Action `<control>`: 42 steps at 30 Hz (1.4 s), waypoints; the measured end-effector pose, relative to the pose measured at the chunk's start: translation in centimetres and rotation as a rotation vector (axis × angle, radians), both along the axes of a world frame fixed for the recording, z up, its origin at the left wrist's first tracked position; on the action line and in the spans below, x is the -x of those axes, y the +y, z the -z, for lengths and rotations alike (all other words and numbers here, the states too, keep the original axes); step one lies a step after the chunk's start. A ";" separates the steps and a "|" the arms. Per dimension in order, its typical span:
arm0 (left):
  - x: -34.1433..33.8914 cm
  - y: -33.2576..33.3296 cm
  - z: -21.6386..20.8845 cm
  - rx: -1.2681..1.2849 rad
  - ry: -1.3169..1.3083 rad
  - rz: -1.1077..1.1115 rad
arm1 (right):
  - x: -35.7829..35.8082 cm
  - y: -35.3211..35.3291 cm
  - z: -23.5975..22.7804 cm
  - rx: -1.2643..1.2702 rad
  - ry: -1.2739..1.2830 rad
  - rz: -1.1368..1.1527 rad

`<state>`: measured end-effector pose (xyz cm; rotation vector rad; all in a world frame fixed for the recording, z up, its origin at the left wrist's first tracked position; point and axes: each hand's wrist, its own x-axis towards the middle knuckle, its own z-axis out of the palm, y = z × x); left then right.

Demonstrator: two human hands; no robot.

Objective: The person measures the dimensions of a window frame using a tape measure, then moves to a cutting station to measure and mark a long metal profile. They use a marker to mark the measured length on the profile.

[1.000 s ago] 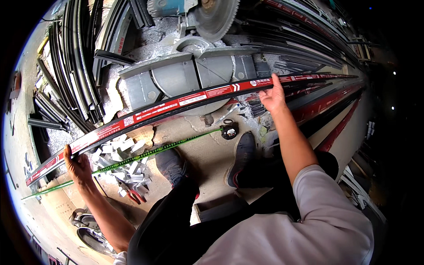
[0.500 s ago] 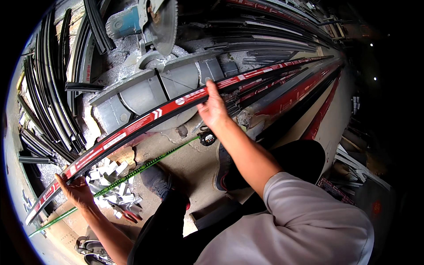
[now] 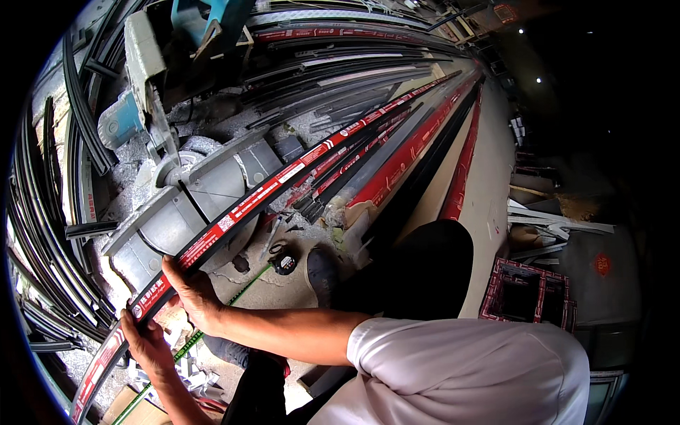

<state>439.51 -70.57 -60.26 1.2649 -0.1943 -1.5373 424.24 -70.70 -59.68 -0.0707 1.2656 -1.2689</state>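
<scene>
A long dark profile strip (image 3: 244, 207) with red printed film runs diagonally from the lower left towards the far right. My left hand (image 3: 149, 348) grips it near its lower-left stretch, thumb on the film and fingers beneath. Close beside, my right hand (image 3: 196, 300) is closed round the same strip a little farther along. Just beyond the strip lies the grey metal bed of a mitre saw (image 3: 234, 170), which the strip partly covers. On the floor below it is a black tape measure (image 3: 284, 265), its green blade (image 3: 244, 292) drawn out to the lower left and passing behind my hands.
Dark profiles (image 3: 42, 234) lie stacked at the left. More red-filmed profiles (image 3: 404, 170) stretch away at the right. White offcuts (image 3: 195, 375) are scattered by my foot. A framed bundle with red-patterned wrapping (image 3: 528, 290) stands at the right. Shavings (image 3: 134, 166) cover the area around the saw.
My right hand has slid down the strip towards my left hand, and both still grip it. The view has turned right, showing more of the saw's upper part.
</scene>
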 end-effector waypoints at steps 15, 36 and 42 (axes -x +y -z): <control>-26.9 2.3 6.5 0.327 -0.139 -0.133 | 33.0 -4.5 2.9 -0.085 0.092 0.351; -5.5 0.3 2.7 0.140 -0.011 0.103 | 18.9 -1.7 2.7 0.054 0.139 0.278; -9.8 1.0 5.1 0.179 -0.054 0.001 | 14.4 -0.8 2.6 0.108 0.112 0.240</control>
